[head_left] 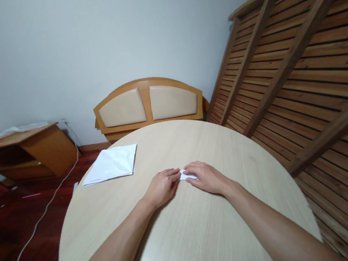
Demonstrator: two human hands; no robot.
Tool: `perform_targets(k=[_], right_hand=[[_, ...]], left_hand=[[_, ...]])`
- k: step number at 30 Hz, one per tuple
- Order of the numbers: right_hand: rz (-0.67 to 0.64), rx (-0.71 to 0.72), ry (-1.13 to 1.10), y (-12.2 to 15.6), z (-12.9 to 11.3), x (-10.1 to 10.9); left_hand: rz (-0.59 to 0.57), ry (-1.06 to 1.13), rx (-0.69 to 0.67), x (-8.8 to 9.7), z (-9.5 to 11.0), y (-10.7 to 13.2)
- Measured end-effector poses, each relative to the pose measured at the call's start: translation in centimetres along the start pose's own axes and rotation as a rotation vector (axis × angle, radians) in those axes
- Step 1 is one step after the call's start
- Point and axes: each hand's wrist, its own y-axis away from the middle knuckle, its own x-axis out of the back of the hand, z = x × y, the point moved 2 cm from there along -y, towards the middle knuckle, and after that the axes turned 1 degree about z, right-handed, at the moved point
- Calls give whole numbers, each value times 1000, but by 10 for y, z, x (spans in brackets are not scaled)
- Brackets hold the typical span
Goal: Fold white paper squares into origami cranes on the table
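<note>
A small piece of folded white paper (183,175) lies on the round wooden table (206,236), between my two hands. My left hand (164,186) covers its left end, the fingers together and pressed down on it. From the other side my right hand (207,176) grips the paper's right part, with the thumb at the near edge and the fingers curved over the far edge. Much of the paper is hidden under the fingers.
A stack of white paper sheets (111,164) lies at the table's left side. Behind the table stands a headboard (147,104) with padded panels. Wooden slatted frames (281,70) lean along the right. A desk (43,148) and a white cable (46,210) are on the left.
</note>
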Motion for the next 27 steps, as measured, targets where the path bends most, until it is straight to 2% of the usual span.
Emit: perform_targets(k=[12, 27], right_hand=[[-66, -13, 7, 1, 6, 0], [18, -61, -135, 2, 6, -10]], left_hand=[[-9, 28, 128, 2, -4, 1], [-9, 63, 147, 6, 0, 0]])
